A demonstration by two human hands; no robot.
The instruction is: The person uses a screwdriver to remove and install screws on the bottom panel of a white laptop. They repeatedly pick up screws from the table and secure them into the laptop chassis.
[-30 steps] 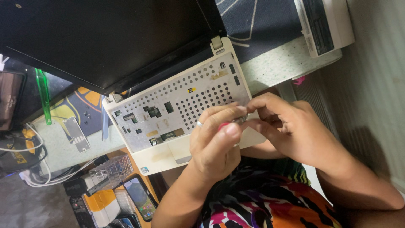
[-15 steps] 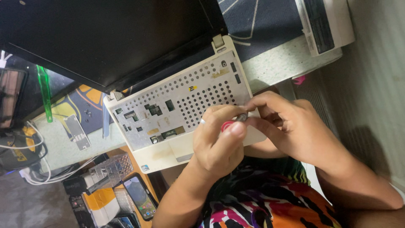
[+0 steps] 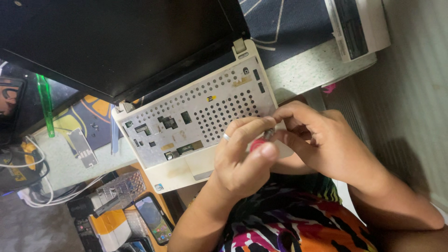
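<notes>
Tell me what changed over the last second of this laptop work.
Little changed. The left hand closed up to the right hand, and its fingers now wrap the red-handled screwdriver more fully, the thumb over the handle. The right hand keeps pinching near the tip. The white laptop, the green tool and the phone stayed where they were.

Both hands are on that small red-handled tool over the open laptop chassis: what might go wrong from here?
1. The red-handled tool, pinched between left hand and right hand, may slip and gouge the white laptop chassis.
2. The chassis overhangs the desk edge; pressing down might tip it.
</notes>
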